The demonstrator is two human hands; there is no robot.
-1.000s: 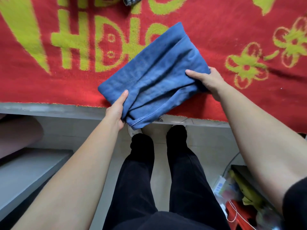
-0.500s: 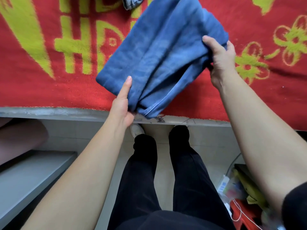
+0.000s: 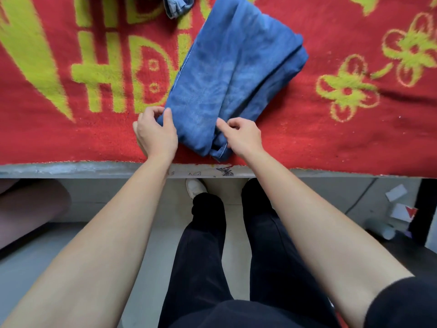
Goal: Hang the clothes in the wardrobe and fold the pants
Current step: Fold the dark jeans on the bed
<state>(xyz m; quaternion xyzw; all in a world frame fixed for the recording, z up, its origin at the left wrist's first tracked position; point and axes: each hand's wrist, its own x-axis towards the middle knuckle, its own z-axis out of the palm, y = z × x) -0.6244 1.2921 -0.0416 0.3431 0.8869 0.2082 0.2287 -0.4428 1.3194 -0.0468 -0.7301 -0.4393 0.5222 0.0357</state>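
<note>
Asker: Position of the folded blue denim pants?

Watcher: Flat on the red pile carpet with yellow-green letters and flowers that covers the table. They make a thick oblong lying slantwise, the near end just short of the grey table edge.

Asker: And the person's left hand?

Watcher: It is at the near left corner of the pants, back upward, the wrist in line with a bare forearm that reaches forward over the table edge. The thumb lies on top of the denim. The curled fingers close against it from the side, so the corner is pinched between them.

Asker: The right hand?

Watcher: It is at the near right side, by the hem layers, also back upward, the forearm coming in at a slant from the right. The fingers are curled together and the forefinger tip touches the top layer. Whether cloth is nipped between forefinger and thumb cannot be told. The near end of the pants lies between the two hands.

Asker: Anything else?

Watcher: A piece of paler denim cloth, cut off by the top of the view, lies just beside the far end of the pants. Below the table stand the person's black trousers.
</note>
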